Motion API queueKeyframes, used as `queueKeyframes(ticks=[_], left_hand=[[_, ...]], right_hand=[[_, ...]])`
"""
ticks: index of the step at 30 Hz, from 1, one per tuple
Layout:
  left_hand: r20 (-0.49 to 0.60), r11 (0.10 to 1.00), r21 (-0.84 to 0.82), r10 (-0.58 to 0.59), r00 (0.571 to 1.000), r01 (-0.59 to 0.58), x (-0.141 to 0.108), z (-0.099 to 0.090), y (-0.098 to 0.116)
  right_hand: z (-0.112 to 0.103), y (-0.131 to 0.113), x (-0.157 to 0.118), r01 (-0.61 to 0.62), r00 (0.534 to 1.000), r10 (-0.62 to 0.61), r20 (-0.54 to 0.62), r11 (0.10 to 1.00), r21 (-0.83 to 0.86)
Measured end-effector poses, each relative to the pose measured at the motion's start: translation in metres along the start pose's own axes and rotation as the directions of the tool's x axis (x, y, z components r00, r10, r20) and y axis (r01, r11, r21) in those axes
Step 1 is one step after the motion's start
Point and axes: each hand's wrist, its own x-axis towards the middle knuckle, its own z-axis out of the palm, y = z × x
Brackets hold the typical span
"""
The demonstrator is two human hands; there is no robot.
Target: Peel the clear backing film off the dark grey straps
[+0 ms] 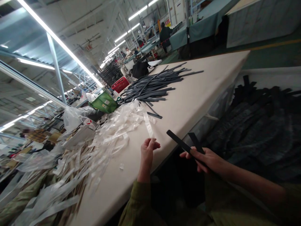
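Observation:
Between the pinched fingers of my left hand [147, 153] is the end of a white, translucent backing strip [148, 125]. It runs up from my fingertips toward a tangled heap of similar white strips [119, 124] on the table. My right hand [211, 160] is closed around a dark fabric strip [178, 139], which points up and left past the table edge. A second dark piece [195, 142] sticks up from the same grip; whether it is the same strip folded over, I cannot tell. Farther back lies a pile of dark strips [150, 86].
The pale table [185, 100] slants across the view. At right, beyond its edge, a large bin holds many dark strips [263, 125]. A green basket [103, 102] and a red crate [120, 84] stand behind the heap. Brown strips [77, 171] lie at left. A person [165, 36] is far off.

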Motion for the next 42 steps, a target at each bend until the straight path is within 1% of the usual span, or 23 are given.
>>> queueKeyframes(ticks=[2,4,5,7,9,11,13,18,21,24,25,26,27,29,31,34,36,38,42], left_hand=[[0.054,0.983,-0.177,-0.041,0.998,0.05,-0.035,0.008,-0.006],[0.095,0.944,-0.317,-0.06,0.994,0.088,-0.064,0.015,-0.01],[0.108,0.933,-0.348,-0.06,0.992,0.094,-0.076,0.019,-0.011],[0.118,0.931,-0.353,-0.056,0.992,0.094,-0.095,0.024,-0.01],[0.125,0.915,-0.387,-0.072,0.99,0.116,-0.107,0.029,-0.008],[0.141,0.883,-0.445,-0.096,0.985,0.15,-0.116,0.032,-0.007],[0.166,0.862,-0.475,-0.107,0.98,0.175,-0.121,0.036,-0.007],[0.231,0.87,-0.439,-0.134,0.964,0.226,-0.125,0.042,-0.012],[0.289,0.875,-0.399,-0.163,0.943,0.274,-0.121,0.045,-0.012],[0.304,0.86,-0.413,-0.18,0.936,0.3,-0.114,0.044,-0.009],[0.301,0.837,-0.445,-0.195,0.933,0.319,-0.111,0.043,-0.007],[0.298,0.796,-0.494,-0.222,0.928,0.349,-0.108,0.041,-0.005],[0.296,0.735,-0.558,-0.257,0.92,0.385,-0.104,0.039,-0.002],[0.283,0.569,-0.697,-0.341,0.896,0.437,-0.098,0.035,0.003],[0.265,0.414,-0.801,-0.404,0.876,0.433,-0.091,0.031,0.009],[0.25,0.255,-0.879,-0.474,0.844,0.404,-0.083,0.029,0.021],[0.26,0.189,-0.896,-0.51,0.82,0.402,-0.081,0.029,0.031],[0.281,0.145,-0.901,-0.521,0.806,0.408,-0.082,0.03,0.039],[0.347,0.091,-0.893,-0.487,0.802,0.442,-0.088,0.034,0.049]], right_hand=[[0.004,-0.009,0.015,-0.002,0.999,0.001,0.043,1.0,0.02],[0.012,-0.017,0.028,0.004,0.995,-0.004,0.103,1.0,-0.005],[0.016,-0.02,0.033,0.017,0.991,-0.013,0.135,1.0,-0.025],[0.026,-0.025,0.041,0.052,0.983,-0.036,0.181,0.995,-0.086],[0.034,-0.03,0.045,0.084,0.984,-0.053,0.172,0.98,-0.182],[0.039,-0.033,0.046,0.115,0.988,-0.08,0.131,0.952,-0.283],[0.042,-0.036,0.046,0.143,0.988,-0.113,0.107,0.93,-0.339],[0.043,-0.037,0.044,0.201,0.979,-0.179,0.093,0.907,-0.369],[0.042,-0.037,0.041,0.233,0.972,-0.214,0.092,0.897,-0.376],[0.035,-0.038,0.031,0.233,0.972,-0.228,0.056,0.905,-0.356],[0.03,-0.038,0.024,0.23,0.972,-0.233,0.035,0.911,-0.341],[0.026,-0.038,0.016,0.226,0.972,-0.235,0.015,0.916,-0.331],[0.02,-0.037,0.007,0.217,0.973,-0.229,0.001,0.919,-0.328],[0.009,-0.033,-0.015,0.181,0.98,-0.197,-0.007,0.914,-0.363],[0.001,-0.027,-0.04,0.165,0.985,-0.169,0.031,0.881,-0.443],[-0.004,-0.018,-0.072,0.221,0.975,-0.169,0.145,0.811,-0.542],[-0.003,-0.014,-0.085,0.231,0.971,-0.145,0.19,0.776,-0.587],[0.001,-0.011,-0.089,0.217,0.974,-0.124,0.189,0.747,-0.628],[0.008,-0.009,-0.079,0.192,0.981,-0.13,0.142,0.714,-0.674]])
